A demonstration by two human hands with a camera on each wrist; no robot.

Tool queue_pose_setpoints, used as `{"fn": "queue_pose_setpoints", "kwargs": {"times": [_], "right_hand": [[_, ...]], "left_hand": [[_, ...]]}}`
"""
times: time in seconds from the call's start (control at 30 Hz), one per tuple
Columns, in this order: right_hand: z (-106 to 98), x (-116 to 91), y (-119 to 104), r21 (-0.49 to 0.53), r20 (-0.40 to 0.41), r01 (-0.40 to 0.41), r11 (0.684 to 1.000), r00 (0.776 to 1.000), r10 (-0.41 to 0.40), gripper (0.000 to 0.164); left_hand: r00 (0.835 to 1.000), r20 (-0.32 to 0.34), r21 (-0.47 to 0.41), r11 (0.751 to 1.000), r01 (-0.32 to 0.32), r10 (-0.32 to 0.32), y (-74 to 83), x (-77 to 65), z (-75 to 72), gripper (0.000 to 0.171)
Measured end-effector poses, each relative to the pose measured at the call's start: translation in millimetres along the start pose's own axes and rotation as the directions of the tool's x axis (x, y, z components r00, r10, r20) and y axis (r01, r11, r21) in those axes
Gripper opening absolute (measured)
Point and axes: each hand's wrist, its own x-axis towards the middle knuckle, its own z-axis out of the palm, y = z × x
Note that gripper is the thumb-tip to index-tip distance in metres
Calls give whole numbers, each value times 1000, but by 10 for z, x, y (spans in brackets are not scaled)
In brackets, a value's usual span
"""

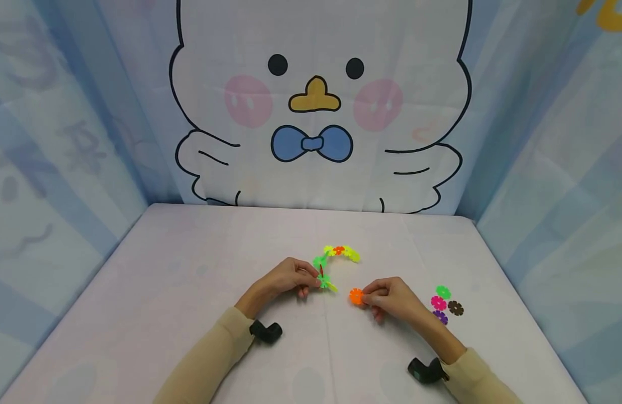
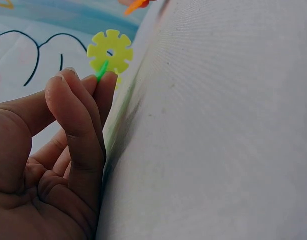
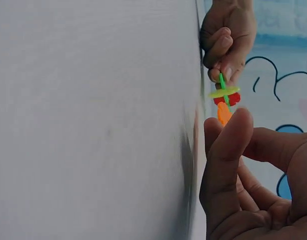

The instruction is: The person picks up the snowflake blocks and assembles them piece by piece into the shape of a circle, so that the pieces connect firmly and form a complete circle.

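My left hand (image 1: 292,275) pinches a green notched plastic disc (image 1: 323,281) between thumb and fingertips. That disc is the near end of a curved chain of interlocked discs, coloured green, red and yellow, with a red-orange disc (image 1: 338,250) along the far part. In the left wrist view a yellow disc (image 2: 121,54) is slotted onto the green one at the fingertips. My right hand (image 1: 395,297) pinches an orange notched disc (image 1: 356,297) by its edge, held apart from the chain, just right of its near end. Fingers cover part of both held discs.
Right of the right hand lie several loose discs on the white-covered table (image 1: 230,247): a green disc (image 1: 443,292), a pink disc (image 1: 438,303), a brown disc (image 1: 455,308) and a purple disc (image 1: 440,317). A printed curtain (image 1: 311,185) hangs behind the table and along both sides.
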Motion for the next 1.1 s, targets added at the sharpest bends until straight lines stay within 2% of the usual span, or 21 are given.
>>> {"fn": "queue_pose_setpoints", "kwargs": {"times": [0.17, 0.47, 0.87, 1.1], "right_hand": [[104, 70, -36, 62, 18, -13, 998, 1000, 12, 24], [221, 120, -99, 99, 11, -15, 995, 1000, 14, 25], [258, 131, -121, 111, 17, -22, 994, 1000, 21, 27], [254, 155, -121, 136, 47, -25, 990, 999, 19, 27]], "left_hand": [[1000, 1, 6, 1000, 0, 0, -3, -1, 4, 25], [1000, -1, 3, 1000, 0, 0, 11, -16, 10, 26], [1000, -3, 8, 1000, 5, -5, 11, -11, 5, 25], [1000, -6, 14, 1000, 1, -1, 12, -9, 7, 24]]}}
